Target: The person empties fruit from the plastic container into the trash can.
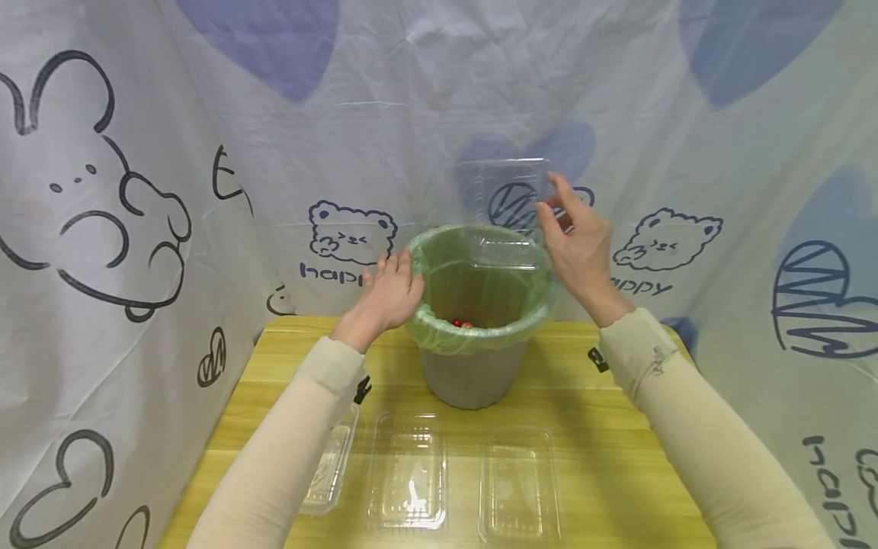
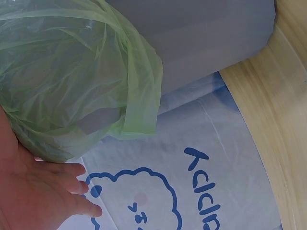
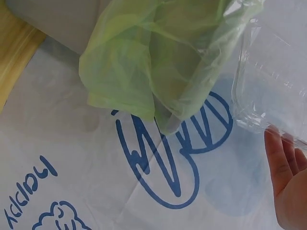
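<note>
A grey bin (image 1: 473, 374) lined with a green bag (image 1: 480, 320) stands on the yellow table (image 1: 590, 427); small red items (image 1: 461, 324) lie inside it. My right hand (image 1: 572, 236) holds an open clear plastic clamshell container (image 1: 504, 213) tilted over the bin's mouth, fingers pinching its right edge. The container (image 3: 273, 81) shows beside the green bag (image 3: 158, 57) in the right wrist view. My left hand (image 1: 391, 290) rests with straight fingers against the bin's left rim, and the left hand (image 2: 43, 196) lies against the green bag (image 2: 72, 81) in the left wrist view.
Three clear plastic containers lie at the table's front: one (image 1: 332, 469) partly under my left sleeve, one (image 1: 408, 473) in the middle, one (image 1: 519, 488) to the right. A printed white cloth backdrop (image 1: 137, 191) encloses the table closely on three sides.
</note>
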Motion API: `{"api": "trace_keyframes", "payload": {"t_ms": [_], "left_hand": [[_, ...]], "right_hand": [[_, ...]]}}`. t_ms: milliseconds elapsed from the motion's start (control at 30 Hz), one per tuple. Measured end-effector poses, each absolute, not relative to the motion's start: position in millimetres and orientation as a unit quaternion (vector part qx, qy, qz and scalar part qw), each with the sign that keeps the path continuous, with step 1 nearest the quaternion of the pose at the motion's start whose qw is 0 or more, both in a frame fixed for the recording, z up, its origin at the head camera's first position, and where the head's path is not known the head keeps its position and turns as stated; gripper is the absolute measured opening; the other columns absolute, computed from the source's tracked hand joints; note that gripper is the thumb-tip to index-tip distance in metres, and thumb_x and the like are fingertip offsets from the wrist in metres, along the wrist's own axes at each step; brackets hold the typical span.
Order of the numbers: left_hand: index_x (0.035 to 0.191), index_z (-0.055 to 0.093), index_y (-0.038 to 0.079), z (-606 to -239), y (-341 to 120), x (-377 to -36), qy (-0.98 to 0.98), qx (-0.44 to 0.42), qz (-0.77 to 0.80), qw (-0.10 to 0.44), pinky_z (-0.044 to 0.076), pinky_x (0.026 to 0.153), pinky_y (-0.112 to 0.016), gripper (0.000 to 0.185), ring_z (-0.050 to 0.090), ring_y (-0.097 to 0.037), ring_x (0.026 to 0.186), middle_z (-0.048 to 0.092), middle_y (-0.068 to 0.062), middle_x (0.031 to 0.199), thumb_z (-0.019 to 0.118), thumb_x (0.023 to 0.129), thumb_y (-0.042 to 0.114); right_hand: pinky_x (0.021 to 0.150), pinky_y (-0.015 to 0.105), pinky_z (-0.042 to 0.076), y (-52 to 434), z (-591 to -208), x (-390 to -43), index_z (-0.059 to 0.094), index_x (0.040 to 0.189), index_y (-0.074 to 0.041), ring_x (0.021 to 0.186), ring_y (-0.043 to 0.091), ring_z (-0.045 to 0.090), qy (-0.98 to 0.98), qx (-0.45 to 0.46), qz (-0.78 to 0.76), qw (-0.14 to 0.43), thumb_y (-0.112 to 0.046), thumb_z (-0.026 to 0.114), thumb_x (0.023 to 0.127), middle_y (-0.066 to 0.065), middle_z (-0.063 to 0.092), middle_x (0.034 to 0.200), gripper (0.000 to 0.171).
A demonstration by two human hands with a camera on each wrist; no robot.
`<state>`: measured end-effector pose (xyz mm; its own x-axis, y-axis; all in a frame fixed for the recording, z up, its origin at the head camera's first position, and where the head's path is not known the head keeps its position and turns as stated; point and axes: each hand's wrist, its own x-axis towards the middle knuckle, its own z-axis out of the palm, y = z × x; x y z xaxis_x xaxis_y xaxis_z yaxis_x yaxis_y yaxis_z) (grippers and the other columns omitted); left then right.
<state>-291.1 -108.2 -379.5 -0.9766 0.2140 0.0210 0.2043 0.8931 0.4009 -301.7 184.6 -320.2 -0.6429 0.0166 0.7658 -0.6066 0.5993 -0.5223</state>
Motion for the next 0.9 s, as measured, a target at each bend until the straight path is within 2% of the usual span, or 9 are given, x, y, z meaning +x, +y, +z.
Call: {"api": "trace_keyframes", "payload": {"t_ms": [167,367,500,667,767,900], "left_hand": [[0.167,0.009,-0.002,-380,-108,-292,0.973,0.109,0.203,0.009,-0.003,0.129,-0.071,0.07,0.004,-0.047,0.163,0.012,-0.026,0.175,0.022,0.111,0.038],[0.167,0.008,-0.002,-379,-109,-291,0.973,0.107,0.206,0.013,-0.004,0.128,-0.071,0.07,0.002,-0.047,0.163,0.011,-0.026,0.175,0.022,0.112,0.039],[0.167,0.008,-0.001,-378,-108,-291,0.972,0.108,0.206,0.014,-0.004,0.128,-0.071,0.07,0.002,-0.047,0.163,0.012,-0.026,0.175,0.022,0.112,0.039],[0.167,0.008,-0.001,-378,-108,-291,0.972,0.109,0.208,0.015,-0.005,0.128,-0.071,0.07,0.002,-0.047,0.163,0.011,-0.026,0.175,0.022,0.112,0.039],[0.167,0.008,-0.001,-378,-109,-290,0.972,0.108,0.21,0.016,-0.005,0.128,-0.071,0.07,0.002,-0.047,0.163,0.011,-0.026,0.175,0.022,0.112,0.039],[0.167,0.008,-0.001,-378,-109,-291,0.972,0.107,0.21,0.017,-0.005,0.128,-0.071,0.07,0.001,-0.047,0.163,0.01,-0.025,0.175,0.022,0.111,0.039]], "right_hand": [[0.058,0.006,0.042,192,-317,-301,0.061,0.147,-0.012,0.071,0.016,0.061,-0.813,0.159,0.408,0.384,-0.017,0.066,0.104,0.018,0.077,0.109,0.043],[0.055,0.006,0.044,203,-315,-298,0.06,0.15,-0.018,0.066,-0.001,0.055,-0.811,0.138,0.426,0.376,-0.018,0.063,0.105,0.018,0.078,0.113,0.045],[0.052,0.006,0.043,210,-313,-295,0.061,0.149,-0.019,0.062,-0.005,0.054,-0.807,0.131,0.431,0.381,-0.018,0.063,0.106,0.019,0.078,0.112,0.044],[0.049,0.008,0.044,220,-309,-288,0.059,0.151,-0.026,0.057,-0.005,0.052,-0.813,0.11,0.435,0.371,-0.023,0.06,0.106,0.017,0.078,0.112,0.045],[0.049,0.011,0.049,227,-308,-283,0.056,0.153,-0.035,0.057,-0.001,0.052,-0.818,0.092,0.449,0.348,-0.026,0.057,0.107,0.011,0.075,0.108,0.046],[0.05,0.014,0.054,237,-308,-276,0.053,0.153,-0.04,0.057,0.003,0.053,-0.813,0.065,0.481,0.321,-0.028,0.057,0.106,-0.005,0.067,0.099,0.048]]}}
